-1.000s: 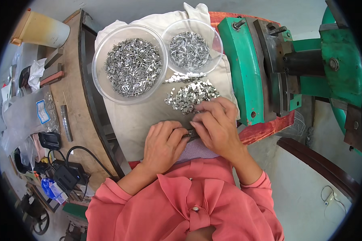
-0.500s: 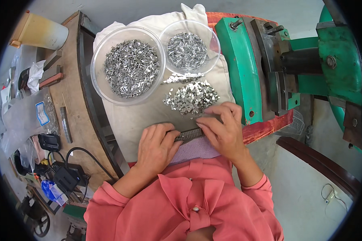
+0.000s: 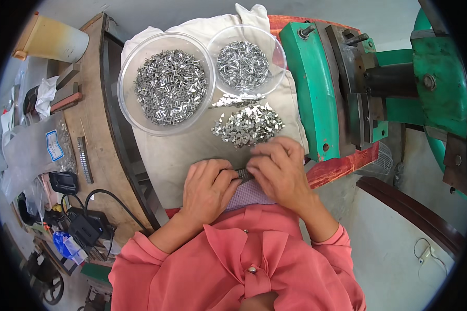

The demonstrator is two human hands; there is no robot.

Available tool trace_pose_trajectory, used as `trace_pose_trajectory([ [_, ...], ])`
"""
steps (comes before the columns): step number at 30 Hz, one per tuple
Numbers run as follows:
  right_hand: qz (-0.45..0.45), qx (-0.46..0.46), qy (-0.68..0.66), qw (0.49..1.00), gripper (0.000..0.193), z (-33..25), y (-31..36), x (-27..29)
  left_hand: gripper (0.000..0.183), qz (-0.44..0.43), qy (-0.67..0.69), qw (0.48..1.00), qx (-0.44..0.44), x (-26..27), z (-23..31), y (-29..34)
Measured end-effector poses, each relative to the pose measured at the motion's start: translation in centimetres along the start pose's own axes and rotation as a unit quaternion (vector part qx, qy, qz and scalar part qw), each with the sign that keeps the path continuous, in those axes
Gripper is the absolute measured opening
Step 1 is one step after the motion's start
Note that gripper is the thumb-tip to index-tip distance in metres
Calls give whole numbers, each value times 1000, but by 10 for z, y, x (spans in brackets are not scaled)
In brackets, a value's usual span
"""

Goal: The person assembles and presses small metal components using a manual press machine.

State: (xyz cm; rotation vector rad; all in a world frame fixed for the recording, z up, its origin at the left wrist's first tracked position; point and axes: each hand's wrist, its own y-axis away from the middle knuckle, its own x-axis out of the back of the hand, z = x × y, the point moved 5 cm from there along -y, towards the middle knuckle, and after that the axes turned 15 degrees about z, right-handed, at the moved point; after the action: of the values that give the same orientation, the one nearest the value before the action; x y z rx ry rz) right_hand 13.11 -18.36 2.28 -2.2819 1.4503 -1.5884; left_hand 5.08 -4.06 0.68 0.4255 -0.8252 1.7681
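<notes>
A narrow dark metal strip with a row of ridges or slots lies at the near edge of the cloth, mostly covered by my hands. My left hand is closed on its left part, thumb along the near side. Over the strip's right part bends my right hand, fingers drawn together; whatever is between the fingertips is too small to make out. Just beyond that hand lies a loose heap of small shiny metal pieces. A thinner row of similar bright pieces sits behind the heap.
At the back stand a large clear tub of short metal pieces and a smaller clear tub of thin ones. A green machine rises close on the right. Left is a wooden bench with another ridged strip, bags and a cable.
My right hand has shifted slightly left and inward along the strip, nearer my left hand. My left hand has slid a little right, so less of the strip shows.
</notes>
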Motion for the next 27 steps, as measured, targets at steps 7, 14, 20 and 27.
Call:
trace_pose_trajectory([
  [7, 27, -56, -6, 998, 22, 6, 13, 13, 22, 6, 16, 1000, -4, -7, 4, -8],
  [14, 20, -34, 27, 999, 14, 16, -6, 7, 20, 1, 15, 1000, 7, -7, 4, -8],
  [20, -16, 8, 27, 999, 14, 8, -16, 5, 26, -1, 12, 999, 34, -1, 1, -2],
  [27, -30, -7, -16, 999, 25, -3, 8, 10, 26, 1, -7, 1000, 5, 2, -2, 4],
])
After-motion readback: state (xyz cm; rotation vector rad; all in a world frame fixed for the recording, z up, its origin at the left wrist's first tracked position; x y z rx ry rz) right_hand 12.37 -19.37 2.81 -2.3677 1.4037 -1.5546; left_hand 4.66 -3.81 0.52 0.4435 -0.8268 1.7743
